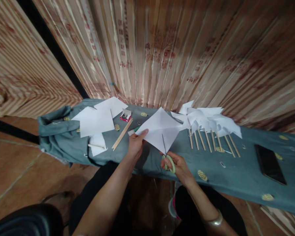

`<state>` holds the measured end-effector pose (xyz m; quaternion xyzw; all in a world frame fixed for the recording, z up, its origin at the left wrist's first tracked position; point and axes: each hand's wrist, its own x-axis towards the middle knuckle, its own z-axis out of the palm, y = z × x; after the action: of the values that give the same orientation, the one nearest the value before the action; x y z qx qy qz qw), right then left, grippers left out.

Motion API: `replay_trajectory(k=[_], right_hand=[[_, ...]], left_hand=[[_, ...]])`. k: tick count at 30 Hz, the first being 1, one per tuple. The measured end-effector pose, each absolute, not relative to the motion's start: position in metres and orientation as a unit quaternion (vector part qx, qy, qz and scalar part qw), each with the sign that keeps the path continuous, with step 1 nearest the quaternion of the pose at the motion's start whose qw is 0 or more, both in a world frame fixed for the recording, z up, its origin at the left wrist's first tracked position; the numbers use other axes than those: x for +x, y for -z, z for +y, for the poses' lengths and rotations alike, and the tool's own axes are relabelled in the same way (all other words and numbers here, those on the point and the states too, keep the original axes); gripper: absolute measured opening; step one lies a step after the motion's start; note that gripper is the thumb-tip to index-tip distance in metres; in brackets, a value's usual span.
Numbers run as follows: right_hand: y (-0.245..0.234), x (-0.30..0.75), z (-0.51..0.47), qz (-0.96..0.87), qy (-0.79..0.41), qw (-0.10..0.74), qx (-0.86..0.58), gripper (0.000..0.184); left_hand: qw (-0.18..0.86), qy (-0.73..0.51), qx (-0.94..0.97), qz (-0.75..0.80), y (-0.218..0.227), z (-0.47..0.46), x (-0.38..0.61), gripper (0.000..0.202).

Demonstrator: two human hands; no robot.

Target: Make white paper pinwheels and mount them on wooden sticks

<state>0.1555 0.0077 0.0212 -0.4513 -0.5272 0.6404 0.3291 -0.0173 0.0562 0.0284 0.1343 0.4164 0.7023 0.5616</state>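
A bracelet [215, 221] circled the right wrist nearest the lens. The right hand [178, 165] had its fingers clenched through the green handles of the scissors [167, 160], whose blades bit into the lower corner of a white paper square [159, 129]. The left hand [135, 144] pinched that sheet's left edge, holding it just above the cloth-covered bench [236, 170]. To the right lay paper pinwheels [211, 127] on sticks and a dark phone [269, 164]; to the left were loose sheets [95, 119], bare sticks [122, 133] and a small red box [126, 116].
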Motion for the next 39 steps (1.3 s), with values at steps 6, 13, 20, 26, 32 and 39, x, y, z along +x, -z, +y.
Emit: replay_trajectory(k=[6,13,20,26,32,39], right_hand=[[-0.019,0.158,0.009,-0.540,-0.626,0.337,-0.451,0.043],[-0.015,0.157,0.009,-0.521,-0.631,0.343,-0.461,0.043],[-0.012,0.155,0.009,-0.513,-0.631,0.349,-0.465,0.044],[-0.012,0.153,0.009,-0.492,-0.635,0.356,-0.477,0.045],[-0.014,0.152,0.007,-0.480,-0.652,0.345,-0.475,0.050],[-0.019,0.167,0.001,-0.502,-0.693,0.265,-0.445,0.054]], left_hand=[[0.572,-0.695,0.146,0.409,-0.031,0.054,-0.015,0.038],[0.568,-0.696,0.137,0.416,-0.032,0.052,-0.016,0.041],[0.562,-0.700,0.134,0.421,-0.032,0.053,-0.015,0.043],[0.563,-0.697,0.134,0.424,-0.031,0.054,-0.015,0.043],[0.558,-0.700,0.138,0.424,-0.029,0.054,-0.015,0.041],[0.531,-0.717,0.158,0.424,-0.032,0.057,-0.032,0.033]])
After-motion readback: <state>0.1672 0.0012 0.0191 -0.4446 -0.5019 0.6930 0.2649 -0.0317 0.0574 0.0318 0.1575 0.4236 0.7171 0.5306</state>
